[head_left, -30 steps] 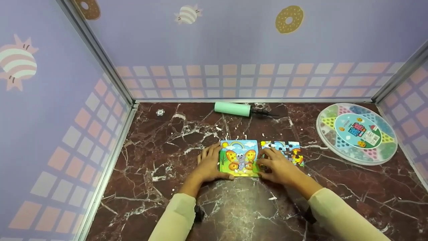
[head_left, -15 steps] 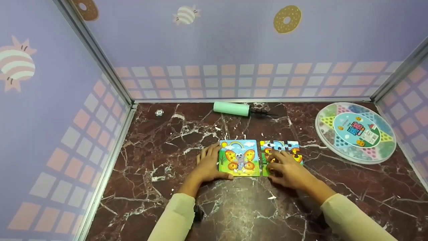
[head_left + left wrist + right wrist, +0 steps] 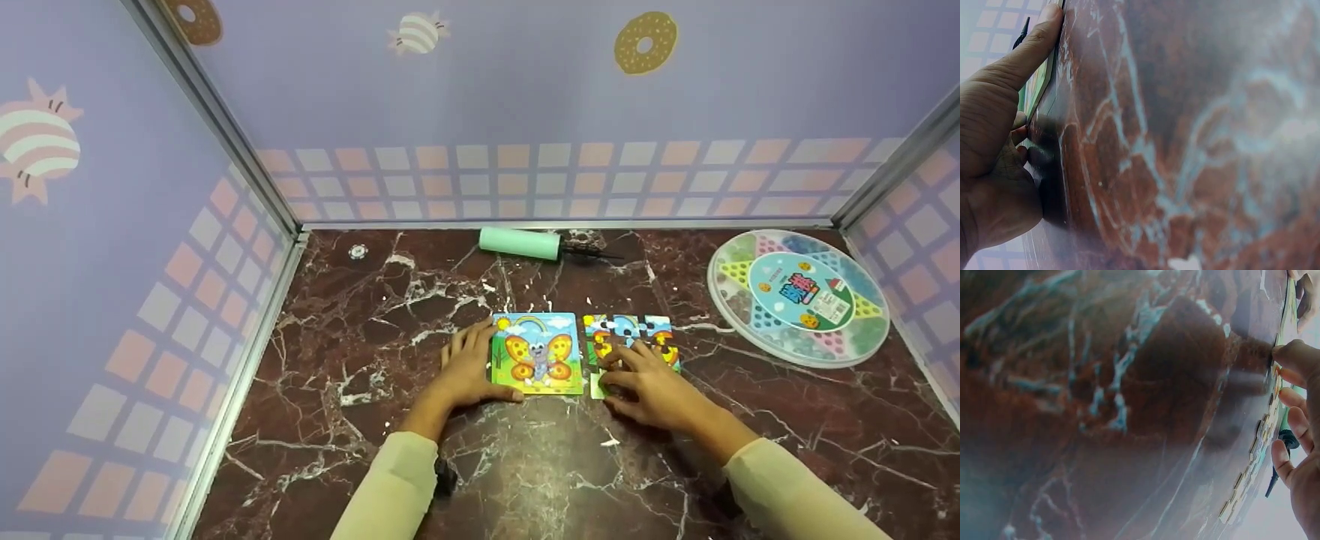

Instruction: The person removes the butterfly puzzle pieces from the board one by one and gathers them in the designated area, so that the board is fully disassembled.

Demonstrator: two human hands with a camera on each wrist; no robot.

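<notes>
A square butterfly puzzle board [image 3: 538,352] lies on the dark red marbled table. My left hand [image 3: 466,369] rests at its lower left corner, fingers along the left side and thumb across the bottom edge. In the left wrist view that thumb [image 3: 1033,48] stretches over the rim of the board [image 3: 1041,84]. Right of the board are several jigsaw pieces [image 3: 628,325] laid out in a block, partly hidden under my right hand [image 3: 651,386]. Its thumb and fingertips pinch a pale green puzzle piece [image 3: 597,385] at the block's lower left corner.
A mint green hand pump [image 3: 520,244] with a black nozzle lies behind the board. At the right is a round, clear game case [image 3: 801,300] with a star pattern. A small round token [image 3: 358,252] sits far left. Patterned walls enclose the table's back and sides.
My right hand has moved right, from the board's right edge to over the loose pieces. The corner piece at its fingertips now looks paler and shifted slightly down. My left hand has stayed put.
</notes>
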